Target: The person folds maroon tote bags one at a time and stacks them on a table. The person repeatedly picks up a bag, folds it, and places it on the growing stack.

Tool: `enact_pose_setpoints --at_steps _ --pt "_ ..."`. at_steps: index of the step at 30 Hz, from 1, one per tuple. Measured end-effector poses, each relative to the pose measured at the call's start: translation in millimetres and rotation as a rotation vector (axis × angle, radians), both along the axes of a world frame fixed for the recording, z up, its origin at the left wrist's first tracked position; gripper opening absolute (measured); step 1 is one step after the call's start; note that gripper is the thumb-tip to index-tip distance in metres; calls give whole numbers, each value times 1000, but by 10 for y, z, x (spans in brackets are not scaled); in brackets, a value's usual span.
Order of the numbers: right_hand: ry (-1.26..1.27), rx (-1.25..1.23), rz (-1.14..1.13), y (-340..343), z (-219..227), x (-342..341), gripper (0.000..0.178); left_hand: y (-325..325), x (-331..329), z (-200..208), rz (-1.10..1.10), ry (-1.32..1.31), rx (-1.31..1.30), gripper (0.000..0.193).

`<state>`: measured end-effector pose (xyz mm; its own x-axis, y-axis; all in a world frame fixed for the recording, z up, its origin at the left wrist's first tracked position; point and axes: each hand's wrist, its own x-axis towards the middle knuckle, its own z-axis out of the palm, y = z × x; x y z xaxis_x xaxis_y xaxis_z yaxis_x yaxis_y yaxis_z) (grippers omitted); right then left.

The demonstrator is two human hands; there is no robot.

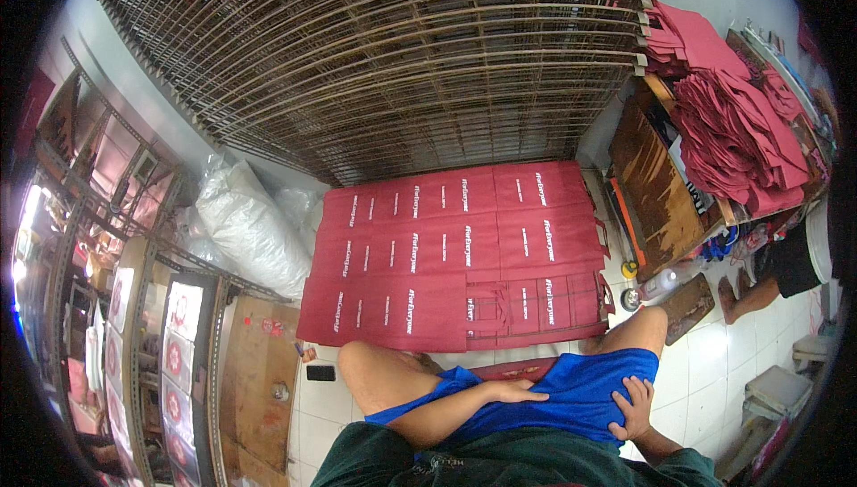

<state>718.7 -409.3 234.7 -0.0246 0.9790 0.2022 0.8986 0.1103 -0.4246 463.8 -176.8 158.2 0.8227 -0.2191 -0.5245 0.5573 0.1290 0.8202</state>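
While both hands rest on the blue shorts (571,393), nothing is being handled: the person sits on the tiled floor (714,371) with knees apart, and this looks like a pause between pieces. The left hand (516,391) lies flat on the lap, fingers together and holding nothing; the right hand (636,407) lies spread on the right thigh, also holding nothing. Just beyond the knees, the red printed bags (464,255) lie flat on the floor in 3 overlapping rows, white lettering up. At far right, more red bags (741,139) are heaped on a wooden tabletop (656,188). A wire rack (384,49) stands behind the rows, white sacks (250,228) to the left. Any next move, I judge, needs a forward reach to the near row, since neither hand touches a bag.
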Motion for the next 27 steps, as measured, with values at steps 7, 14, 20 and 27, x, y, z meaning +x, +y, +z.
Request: enact_pose_setpoints --at_steps 7,14,20,27 --pt "-5 4 -4 2 8 0 62 -9 -4 -53 1 15 79 72" --pt "-5 -3 4 11 -8 21 62 -21 -4 -45 34 2 34 69" --pt "-5 2 -8 -6 -44 28 63 42 24 265 -2 5 30 69" --pt "0 15 -6 -17 -44 -4 63 18 -17 143 5 -39 28 69"
